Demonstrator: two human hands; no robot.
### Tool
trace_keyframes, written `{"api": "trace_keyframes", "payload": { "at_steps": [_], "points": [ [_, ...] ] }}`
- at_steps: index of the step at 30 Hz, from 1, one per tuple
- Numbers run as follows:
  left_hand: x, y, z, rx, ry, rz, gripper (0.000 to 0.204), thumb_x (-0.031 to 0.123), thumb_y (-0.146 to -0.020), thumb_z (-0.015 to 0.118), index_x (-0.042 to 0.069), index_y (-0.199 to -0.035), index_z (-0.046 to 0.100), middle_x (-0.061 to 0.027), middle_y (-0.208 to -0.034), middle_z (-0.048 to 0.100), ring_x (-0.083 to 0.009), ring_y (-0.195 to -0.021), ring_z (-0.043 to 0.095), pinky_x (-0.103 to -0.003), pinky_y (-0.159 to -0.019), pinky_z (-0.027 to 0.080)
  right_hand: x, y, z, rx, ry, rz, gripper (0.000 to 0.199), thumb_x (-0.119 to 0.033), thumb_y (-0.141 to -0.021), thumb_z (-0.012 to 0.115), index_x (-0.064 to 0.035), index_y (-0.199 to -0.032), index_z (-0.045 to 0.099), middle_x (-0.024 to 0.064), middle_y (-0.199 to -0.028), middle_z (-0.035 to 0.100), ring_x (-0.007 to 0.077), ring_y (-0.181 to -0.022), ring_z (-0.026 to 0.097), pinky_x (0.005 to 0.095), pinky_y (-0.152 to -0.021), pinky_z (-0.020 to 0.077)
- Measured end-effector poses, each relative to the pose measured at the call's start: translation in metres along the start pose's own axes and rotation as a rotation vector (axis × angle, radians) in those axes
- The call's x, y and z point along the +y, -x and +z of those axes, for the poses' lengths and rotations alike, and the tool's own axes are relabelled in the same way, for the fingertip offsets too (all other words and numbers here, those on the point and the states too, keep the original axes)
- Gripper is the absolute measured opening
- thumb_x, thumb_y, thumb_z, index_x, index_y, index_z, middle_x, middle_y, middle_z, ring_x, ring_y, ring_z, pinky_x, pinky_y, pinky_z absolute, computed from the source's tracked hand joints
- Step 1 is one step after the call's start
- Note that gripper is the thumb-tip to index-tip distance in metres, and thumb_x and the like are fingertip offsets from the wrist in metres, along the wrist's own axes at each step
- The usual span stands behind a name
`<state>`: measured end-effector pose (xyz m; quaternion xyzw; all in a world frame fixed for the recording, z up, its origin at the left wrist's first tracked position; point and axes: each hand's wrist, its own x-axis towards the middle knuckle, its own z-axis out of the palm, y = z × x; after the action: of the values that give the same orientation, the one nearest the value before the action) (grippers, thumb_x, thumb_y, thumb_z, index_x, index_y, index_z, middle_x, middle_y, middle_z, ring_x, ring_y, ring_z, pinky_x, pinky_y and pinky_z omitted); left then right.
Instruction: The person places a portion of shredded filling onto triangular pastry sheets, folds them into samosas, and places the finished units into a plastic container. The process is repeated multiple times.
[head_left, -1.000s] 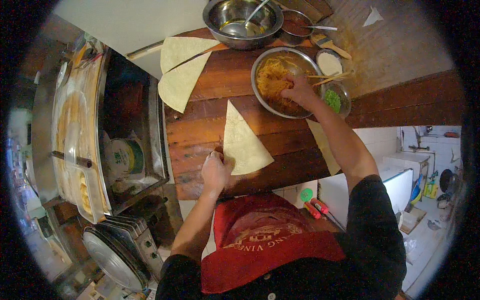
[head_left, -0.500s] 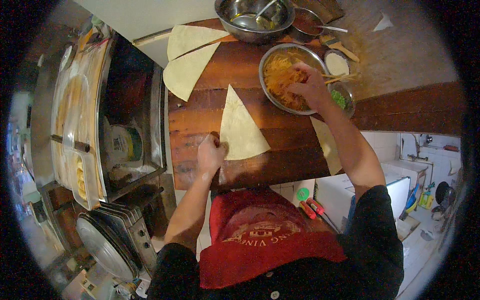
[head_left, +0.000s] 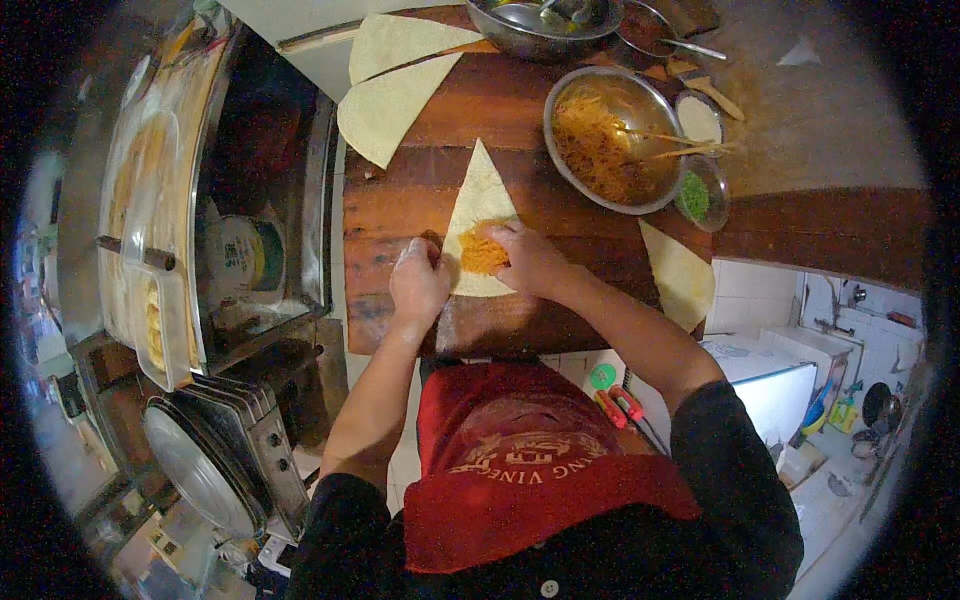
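A pale triangle of dough [head_left: 481, 190] lies on the wooden board [head_left: 400, 220], its tip pointing away from me. On its wide near part sits a clump of orange shredded filling [head_left: 482, 254]. My right hand [head_left: 532, 260] is closed about the right side of that clump, fingers bent against it. Beside the dough's left edge my left hand [head_left: 418, 285] rests curled into a loose fist; whatever its fingers hold, if anything, is hidden. More of the orange shreds fill part of a steel bowl [head_left: 641, 102] at the right, with chopsticks [head_left: 680, 142] lying in it.
Two dough pieces [head_left: 400, 105] lie at the far left and another [head_left: 680, 275] along the right edge. Behind stand a large steel bowl [head_left: 560, 42] with a ladle and a smaller red-brown bowl [head_left: 645, 30]. Bowls of white grains [head_left: 698, 118] and chopped greens [head_left: 697, 195] flank the filling bowl.
My right hand has come from the filling bowl to the dough triangle, bringing a clump of orange shreds onto it. My left hand stays by the dough's left edge.
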<state>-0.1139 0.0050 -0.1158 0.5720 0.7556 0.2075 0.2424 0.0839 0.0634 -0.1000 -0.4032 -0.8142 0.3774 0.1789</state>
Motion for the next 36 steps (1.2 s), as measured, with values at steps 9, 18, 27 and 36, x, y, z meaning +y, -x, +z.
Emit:
{"api": "trace_keyframes", "payload": {
  "at_steps": [9,18,27,36],
  "points": [
    [0.026,0.018,0.018,0.123,-0.030,0.330,0.028,0.021,-0.084,0.064,0.003,-0.106,0.061,-0.0202,-0.106,0.059,-0.0388,-0.098,0.056,-0.047,-0.083,0.048,0.005,-0.022,-0.005,-0.056,0.112,0.213,0.033,-0.013,-0.075,0.067,-0.0005,-0.105,0.060,0.0229,-0.096,0.062,0.0384,-0.093,0.062,0.0451,-0.081,0.0493],
    [0.024,0.038,0.017,-0.001,-0.144,0.472,0.032,0.009,-0.070,0.067,0.003,-0.101,0.065,-0.0219,-0.108,0.056,-0.0410,-0.104,0.052,-0.048,-0.088,0.047,0.038,-0.068,0.000,0.074,0.187,0.170,0.025,-0.015,-0.075,0.068,-0.0004,-0.095,0.063,0.0212,-0.094,0.065,0.0382,-0.087,0.064,0.0443,-0.076,0.0509],
    [0.017,0.034,0.026,0.097,-0.098,0.394,0.028,0.008,-0.068,0.068,0.005,-0.096,0.066,-0.0183,-0.098,0.054,-0.0371,-0.093,0.053,-0.046,-0.078,0.049,0.008,-0.034,0.000,0.102,0.172,0.344,0.025,-0.022,-0.079,0.070,-0.0007,-0.090,0.063,0.0199,-0.092,0.066,0.0371,-0.086,0.064,0.0448,-0.076,0.0507],
    [0.016,0.034,0.015,0.040,-0.077,0.407,0.025,0.009,-0.069,0.068,0.006,-0.094,0.065,-0.0151,-0.097,0.056,-0.0359,-0.096,0.053,-0.045,-0.077,0.050,-0.006,0.007,0.001,0.111,0.055,0.231,0.019,-0.017,-0.081,0.066,-0.0007,-0.090,0.063,0.0194,-0.091,0.064,0.0368,-0.087,0.062,0.0448,-0.077,0.0498]
  ]
}}
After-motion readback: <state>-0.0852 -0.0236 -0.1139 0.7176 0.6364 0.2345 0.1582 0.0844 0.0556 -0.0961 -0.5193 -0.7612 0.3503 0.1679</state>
